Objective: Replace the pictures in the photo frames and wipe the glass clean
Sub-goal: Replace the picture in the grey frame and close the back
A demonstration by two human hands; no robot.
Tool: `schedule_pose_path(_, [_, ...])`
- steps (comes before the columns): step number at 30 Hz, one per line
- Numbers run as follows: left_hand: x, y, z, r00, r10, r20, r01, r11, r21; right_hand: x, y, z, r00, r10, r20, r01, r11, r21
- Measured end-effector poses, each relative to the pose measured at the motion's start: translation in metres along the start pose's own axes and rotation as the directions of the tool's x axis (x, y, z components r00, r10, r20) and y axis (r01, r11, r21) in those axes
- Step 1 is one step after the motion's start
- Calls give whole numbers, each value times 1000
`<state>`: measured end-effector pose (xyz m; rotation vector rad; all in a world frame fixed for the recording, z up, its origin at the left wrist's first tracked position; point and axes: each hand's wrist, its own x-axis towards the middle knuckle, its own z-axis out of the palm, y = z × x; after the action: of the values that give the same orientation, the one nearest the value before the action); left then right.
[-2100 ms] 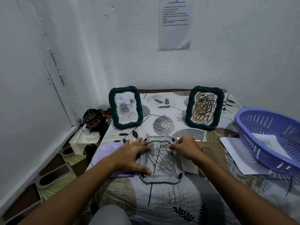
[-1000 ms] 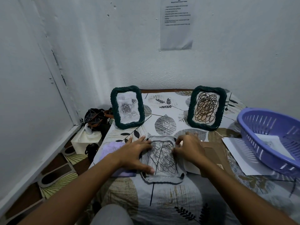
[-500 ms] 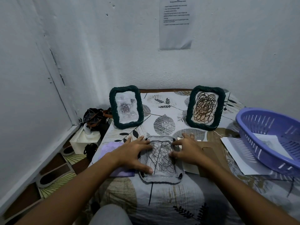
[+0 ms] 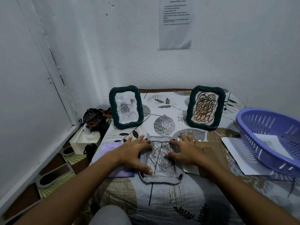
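Grey frame lies flat under left hand and right hand, each grip spread.

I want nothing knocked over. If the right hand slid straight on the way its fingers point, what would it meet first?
Probably the standing frame with the brown scribble picture. The right hand points away from the person, with only bare tablecloth between, though depth is uncertain.

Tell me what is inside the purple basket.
A white sheet of paper lies inside the purple basket. The near wall covers its lower part, and the basket's right end is out of frame, so anything else there cannot be seen.
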<state>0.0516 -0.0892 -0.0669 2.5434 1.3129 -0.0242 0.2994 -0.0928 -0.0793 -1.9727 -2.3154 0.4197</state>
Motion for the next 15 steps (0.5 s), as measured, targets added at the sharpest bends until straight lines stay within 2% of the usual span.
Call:
schedule_pose_path(7, [0, 0, 0, 1000, 3, 16, -3, 1000, 2, -1, 4, -2, 997, -47, 56, 49, 998, -45])
schedule_pose_path(15, [1, 0, 1, 1000, 9, 16, -9, 1000, 23, -3, 11, -15, 969, -116, 217, 135, 988, -76])
